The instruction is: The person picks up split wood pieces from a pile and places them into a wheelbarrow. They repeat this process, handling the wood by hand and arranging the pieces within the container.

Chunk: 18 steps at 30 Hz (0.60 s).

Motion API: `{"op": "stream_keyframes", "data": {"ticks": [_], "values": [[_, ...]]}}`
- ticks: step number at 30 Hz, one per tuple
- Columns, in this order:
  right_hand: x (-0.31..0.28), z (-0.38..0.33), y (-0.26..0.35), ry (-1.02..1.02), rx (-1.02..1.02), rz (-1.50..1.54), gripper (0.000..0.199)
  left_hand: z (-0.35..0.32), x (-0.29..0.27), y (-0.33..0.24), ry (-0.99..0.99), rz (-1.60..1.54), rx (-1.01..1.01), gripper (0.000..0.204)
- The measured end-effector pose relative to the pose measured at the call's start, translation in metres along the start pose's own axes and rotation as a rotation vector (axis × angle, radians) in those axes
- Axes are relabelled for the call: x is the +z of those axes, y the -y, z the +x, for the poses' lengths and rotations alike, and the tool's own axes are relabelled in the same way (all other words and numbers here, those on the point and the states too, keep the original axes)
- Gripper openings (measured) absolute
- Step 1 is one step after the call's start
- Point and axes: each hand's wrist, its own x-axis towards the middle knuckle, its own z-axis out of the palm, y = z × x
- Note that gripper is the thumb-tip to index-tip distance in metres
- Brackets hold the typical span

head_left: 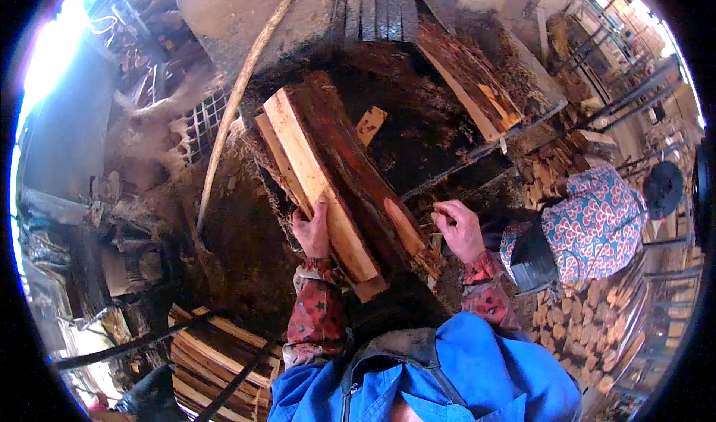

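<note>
My left hand (312,232) grips the left side of a pale sawn wood slab (309,165), its thumb lying over the edge. Beside this slab lies a dark slab with bark (343,153), light wood bared near its lower end. Both slant from the upper left toward my body. A narrower pale strip (277,157) shows along the left of the pile. To the right of the slabs, my right hand (460,230) is raised with its fingers curled together. Whatever is between those fingertips, if anything, is too small to make out.
A long curved stick (239,94) leans at the left. A bark-edged slab (470,79) lies at the upper right, and a small wood piece (371,125) beyond my pile. A co-worker in a patterned top (593,224) bends close at right, near stacked wood (589,325). Boards (216,358) lie lower left.
</note>
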Motion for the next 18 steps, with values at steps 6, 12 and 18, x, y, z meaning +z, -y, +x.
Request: {"op": "stream_keyframes", "data": {"ticks": [6,12,18], "values": [[-0.074,0.135,-0.064,-0.287,-0.158,-0.515,0.038,-0.017,-0.001,-0.029,-0.032,0.121,-0.066,0.062],[-0.123,0.224,-0.138,-0.087,0.214,-1.006,0.063,-0.014,0.003,-0.03,-0.074,0.172,-0.096,0.064],[-0.123,0.21,-0.16,-0.068,0.055,-1.079,0.053,-0.009,0.002,-0.031,-0.07,0.199,-0.06,0.064]]}}
